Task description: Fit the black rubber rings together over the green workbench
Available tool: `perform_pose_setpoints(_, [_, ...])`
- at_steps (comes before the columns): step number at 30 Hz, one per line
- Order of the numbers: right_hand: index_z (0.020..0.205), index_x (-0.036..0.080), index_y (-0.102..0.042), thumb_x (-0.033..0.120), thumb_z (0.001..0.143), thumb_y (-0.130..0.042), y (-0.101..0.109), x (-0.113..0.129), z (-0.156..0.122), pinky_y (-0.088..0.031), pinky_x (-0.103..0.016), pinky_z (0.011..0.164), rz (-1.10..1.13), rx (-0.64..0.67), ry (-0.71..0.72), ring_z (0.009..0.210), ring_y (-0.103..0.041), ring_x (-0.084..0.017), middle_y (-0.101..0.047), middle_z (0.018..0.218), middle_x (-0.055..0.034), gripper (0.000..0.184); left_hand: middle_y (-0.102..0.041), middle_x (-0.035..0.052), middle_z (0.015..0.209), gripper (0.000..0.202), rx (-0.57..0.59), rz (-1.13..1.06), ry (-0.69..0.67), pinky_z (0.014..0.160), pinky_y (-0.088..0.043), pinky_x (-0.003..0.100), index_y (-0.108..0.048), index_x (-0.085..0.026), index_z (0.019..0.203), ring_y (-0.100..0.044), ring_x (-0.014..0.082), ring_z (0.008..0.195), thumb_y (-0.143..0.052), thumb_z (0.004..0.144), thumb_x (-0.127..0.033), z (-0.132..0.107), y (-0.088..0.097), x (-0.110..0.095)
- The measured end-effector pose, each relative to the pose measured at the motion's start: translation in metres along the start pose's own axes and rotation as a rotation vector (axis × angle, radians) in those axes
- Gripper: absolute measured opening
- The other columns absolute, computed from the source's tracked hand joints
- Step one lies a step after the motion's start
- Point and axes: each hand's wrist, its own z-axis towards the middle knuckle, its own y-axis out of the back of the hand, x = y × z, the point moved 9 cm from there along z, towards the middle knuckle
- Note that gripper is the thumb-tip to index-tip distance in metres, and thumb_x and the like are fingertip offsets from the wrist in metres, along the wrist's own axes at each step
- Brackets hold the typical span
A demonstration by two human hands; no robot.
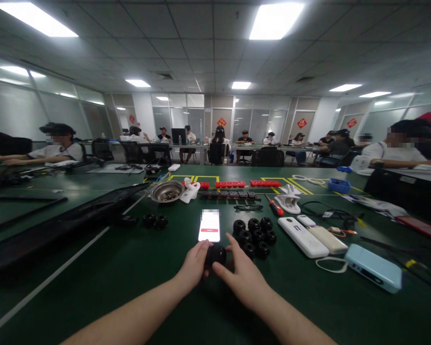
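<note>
My left hand [196, 262] is closed on a black round part [216, 255] just in front of a lit phone [209, 225]. My right hand [240, 268] is open, its fingers spread; the thumb reaches the near side of that part, and I cannot tell if it presses on it. To the right of the phone, several similar black round parts [254, 235] stand in a tight cluster. Two more dark parts [155, 221] lie left of the phone.
Beyond the phone are a metal bowl [167, 191] with small pieces, a dark strip [230, 195], red trays [230, 184] and a screwdriver [276, 208]. White power banks [302, 237] and a light-blue box [373, 267] lie right. A long black panel [64, 225] spans the left.
</note>
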Motion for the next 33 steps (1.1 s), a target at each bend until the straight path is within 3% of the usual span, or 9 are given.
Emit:
perform_pose_setpoints(3, [0.106,0.016,-0.05,0.053,0.08,-0.033,-0.014,-0.023,0.007,-0.043,-0.026,0.047,0.078,0.134,-0.156,0.048,-0.055,-0.014,-0.058,0.061,-0.0023,0.049,-0.046,-0.0056,0.048,0.04,0.039,0.028,-0.027,0.033,-0.031,0.018,-0.046,-0.014,0.086,-0.041,0.0073,0.034,-0.032,0.077,-0.05,-0.003,-0.004,-0.001])
perform_pose_setpoints(5, [0.088,0.014,-0.055,0.052,0.081,-0.029,-0.016,-0.026,0.011,-0.037,-0.022,0.037,0.092,0.15,-0.156,0.036,-0.048,-0.011,-0.053,0.05,0.0006,0.047,-0.048,-0.0046,0.05,0.04,0.071,0.05,-0.051,0.034,-0.032,0.018,-0.048,-0.014,0.084,-0.043,0.007,0.035,-0.033,0.077,-0.05,-0.007,-0.007,-0.004])
perform_pose_setpoints(9, [0.09,0.017,-0.053,0.034,0.074,-0.051,-0.009,-0.008,0.009,-0.044,-0.025,0.055,0.093,0.1,-0.049,0.06,-0.057,-0.014,-0.059,0.07,-0.0011,0.024,-0.053,-0.0011,0.058,0.047,0.154,0.049,-0.11,0.039,-0.039,0.02,-0.049,-0.013,0.089,-0.049,0.0086,0.042,-0.031,0.077,-0.054,-0.009,-0.012,-0.011])
perform_pose_setpoints(13, [0.117,0.022,-0.038,0.02,0.061,-0.065,0.007,0.015,0.003,-0.033,-0.031,0.088,0.016,-0.028,0.144,0.101,-0.046,-0.018,-0.048,0.114,-0.0044,0.063,-0.054,-0.001,0.062,0.048,0.167,0.01,-0.066,0.037,-0.04,0.02,-0.045,-0.012,0.097,-0.05,0.0088,0.041,-0.046,0.07,-0.052,-0.003,-0.012,-0.005])
perform_pose_setpoints(16, [0.121,0.019,-0.035,0.04,0.074,-0.052,0.003,-0.003,0.008,-0.042,-0.033,0.073,-0.004,0.021,0.006,0.083,-0.055,-0.018,-0.057,0.096,-0.0064,0.054,-0.051,-0.0036,0.055,0.043,0.152,0.015,-0.046,0.035,-0.039,0.019,-0.046,-0.012,0.095,-0.048,0.008,0.039,-0.047,0.072,-0.048,0.001,-0.012,-0.002])
perform_pose_setpoints(20, [0.087,0.012,-0.056,0.048,0.083,-0.03,-0.009,-0.021,0.014,-0.04,-0.026,0.042,0.023,0.13,-0.098,0.042,-0.051,-0.014,-0.055,0.052,-0.0011,0.045,-0.056,-0.0001,0.061,0.042,0.173,0.017,-0.063,0.038,-0.04,0.019,-0.046,-0.012,0.094,-0.053,0.0096,0.043,-0.046,0.073,-0.048,-0.001,-0.014,-0.001])
perform_pose_setpoints(24, [0.095,0.016,-0.054,0.03,0.075,-0.051,-0.007,-0.005,0.011,-0.044,-0.025,0.06,0.033,0.104,0.006,0.065,-0.057,-0.014,-0.06,0.077,-0.003,0.024,-0.06,0.0035,0.072,0.042,0.175,0.0,-0.069,0.041,-0.041,0.02,-0.048,-0.012,0.096,-0.058,0.0124,0.051,-0.047,0.073,-0.048,0.0,-0.012,0.001])
perform_pose_setpoints(28, [0.12,0.024,-0.036,0.024,0.064,-0.064,-0.002,0.004,0.005,-0.037,-0.03,0.082,-0.004,0.034,0.065,0.097,-0.049,-0.019,-0.049,0.111,-0.0045,0.062,-0.06,0.0047,0.076,0.042,0.152,-0.017,-0.043,0.044,-0.043,0.022,-0.05,-0.012,0.095,-0.058,0.0132,0.054,-0.049,0.072,-0.047,0.003,-0.009,0.003])
perform_pose_setpoints(33, [0.101,0.018,-0.052,0.049,0.082,-0.034,-0.007,-0.019,0.009,-0.041,-0.027,0.055,-0.067,0.107,-0.09,0.062,-0.057,-0.016,-0.06,0.069,-0.0034,0.041,-0.06,0.0062,0.081,0.043,0.157,0.005,-0.02,0.048,-0.044,0.024,-0.049,-0.012,0.095,-0.06,0.0155,0.058,-0.055,0.068,-0.045,-0.001,-0.01,-0.002])
